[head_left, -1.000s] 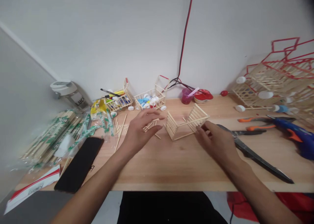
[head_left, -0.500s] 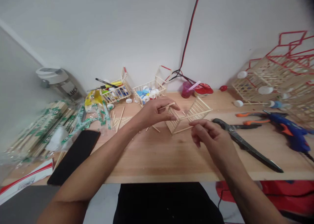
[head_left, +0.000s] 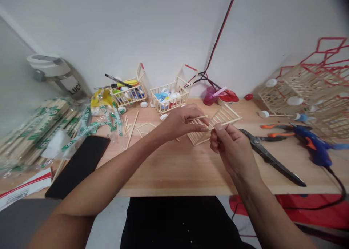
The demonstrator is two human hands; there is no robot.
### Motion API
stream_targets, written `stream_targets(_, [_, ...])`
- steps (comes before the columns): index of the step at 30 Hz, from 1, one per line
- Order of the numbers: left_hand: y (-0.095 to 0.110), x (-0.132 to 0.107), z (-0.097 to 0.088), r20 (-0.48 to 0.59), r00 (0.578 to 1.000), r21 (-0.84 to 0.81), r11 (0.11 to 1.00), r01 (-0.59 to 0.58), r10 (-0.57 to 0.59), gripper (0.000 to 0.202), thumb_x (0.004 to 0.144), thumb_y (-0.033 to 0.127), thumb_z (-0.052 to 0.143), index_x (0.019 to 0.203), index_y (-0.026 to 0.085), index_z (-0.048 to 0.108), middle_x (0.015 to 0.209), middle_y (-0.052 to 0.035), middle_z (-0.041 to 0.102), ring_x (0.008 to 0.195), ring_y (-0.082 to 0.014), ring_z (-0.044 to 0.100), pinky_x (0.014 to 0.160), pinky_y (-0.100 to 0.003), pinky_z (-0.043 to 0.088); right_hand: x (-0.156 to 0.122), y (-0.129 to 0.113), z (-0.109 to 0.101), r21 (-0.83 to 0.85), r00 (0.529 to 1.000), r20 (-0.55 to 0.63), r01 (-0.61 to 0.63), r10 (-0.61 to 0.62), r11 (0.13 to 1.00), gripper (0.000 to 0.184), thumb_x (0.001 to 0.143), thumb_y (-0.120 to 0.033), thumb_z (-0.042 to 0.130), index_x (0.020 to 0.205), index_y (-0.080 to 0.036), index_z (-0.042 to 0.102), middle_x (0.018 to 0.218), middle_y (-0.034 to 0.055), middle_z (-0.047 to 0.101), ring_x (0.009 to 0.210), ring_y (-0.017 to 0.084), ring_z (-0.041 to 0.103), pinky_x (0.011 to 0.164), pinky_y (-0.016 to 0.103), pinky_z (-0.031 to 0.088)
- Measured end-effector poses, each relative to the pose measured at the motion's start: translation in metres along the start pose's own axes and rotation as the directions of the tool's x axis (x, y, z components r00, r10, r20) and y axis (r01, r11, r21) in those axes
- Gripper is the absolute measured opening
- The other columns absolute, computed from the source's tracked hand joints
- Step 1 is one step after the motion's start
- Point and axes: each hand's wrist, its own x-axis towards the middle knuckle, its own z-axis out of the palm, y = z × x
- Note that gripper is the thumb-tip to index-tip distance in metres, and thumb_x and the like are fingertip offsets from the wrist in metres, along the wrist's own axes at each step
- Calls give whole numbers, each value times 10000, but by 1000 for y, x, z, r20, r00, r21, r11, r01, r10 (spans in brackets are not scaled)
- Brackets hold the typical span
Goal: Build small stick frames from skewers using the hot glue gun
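Note:
A small slatted frame of thin wooden sticks (head_left: pixel 227 113) stands tilted on the table in front of me, partly hidden by my fingers. Above its left side, my left hand (head_left: pixel 180 124) pinches a short wooden stick (head_left: pixel 200 117) between thumb and fingers. My right hand (head_left: pixel 230 141) has its thumb and fingertips closed on the frame's near top rail. The fingertips of both hands are close together there. Loose cut sticks (head_left: pixel 132 129) lie to the left of the frame.
Two finished stick carts (head_left: pixel 170 100) hold caps and tools at the back. Wrapped chopsticks (head_left: pixel 45 127), a black phone (head_left: pixel 79 165) and a jar (head_left: pixel 61 76) are left. Cutting shears (head_left: pixel 272 161), a blue glue gun (head_left: pixel 313 143) and stacked carts (head_left: pixel 308 81) stand right.
My right hand has moved up and left and closed on the frame's rail. My left hand, still with the stick, has come nearer to it. The view has shifted slightly.

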Motion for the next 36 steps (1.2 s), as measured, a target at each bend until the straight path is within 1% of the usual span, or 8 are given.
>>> stream_targets(15, [12,5,-4,69,994,80,994,75,-81,169,788,307,672,857,155,701,896,-49,626,839,-138,567,733,-230,429,-1,-5,4,56,999,-10,-33,34,998,304,818,-386,644,654,-185,486,562,-53,478,448,56,420,408,194,307])
stream_targets(19, [15,6,-5,83,990,81,991,104,-111,124,796,266,658,822,148,688,848,-40,613,823,-136,559,720,-229,421,-1,-4,2,55,999,18,-37,36,998,300,809,-416,648,676,-177,527,601,-35,525,464,62,440,415,198,321])
stream_targets(23, [17,6,-4,79,989,76,990,121,-127,141,799,287,654,834,155,686,854,-33,625,809,-128,557,701,-224,409,-5,-1,-16,-83,1000,31,0,2,997,364,863,-482,551,677,-169,545,532,-37,471,437,59,377,405,200,264])
stream_targets(25, [17,6,-4,75,986,93,986,140,-148,150,804,300,649,838,159,689,843,-28,620,783,-122,548,680,-224,402,-5,0,-31,-176,992,-90,76,-93,981,358,863,-470,558,666,-174,517,524,-48,424,457,59,352,426,196,258])
stream_targets(27, [17,6,-4,77,983,104,982,160,-168,152,800,302,652,835,160,690,834,-25,615,762,-116,540,663,-223,396,0,0,-45,-254,950,-235,147,-208,956,294,836,-448,605,725,-187,528,576,-49,434,499,67,371,458,194,291])
stream_targets(29, [17,7,-4,78,981,99,981,168,-176,151,794,298,654,838,158,689,839,-24,619,755,-111,539,662,-222,395,7,-1,-55,-318,908,-304,190,-289,929,251,817,-446,626,845,-203,571,677,-30,500,566,86,433,496,201,345])
stream_targets(33, [17,8,-4,84,981,97,982,165,-173,157,794,305,646,832,159,689,836,-20,628,731,-103,531,657,-220,388,24,-6,-58,-414,917,-225,217,-330,884,330,836,-456,590,1053,-210,621,947,34,617,766,130,550,633,242,446])
stream_targets(36, [17,8,-4,88,980,97,981,168,-176,168,795,315,647,838,160,694,837,-20,626,716,-100,523,639,-213,380,28,-9,-53,-445,938,-198,173,-284,879,335,819,-464,603,1033,-208,641,949,36,646,747,135,569,654,261,466])
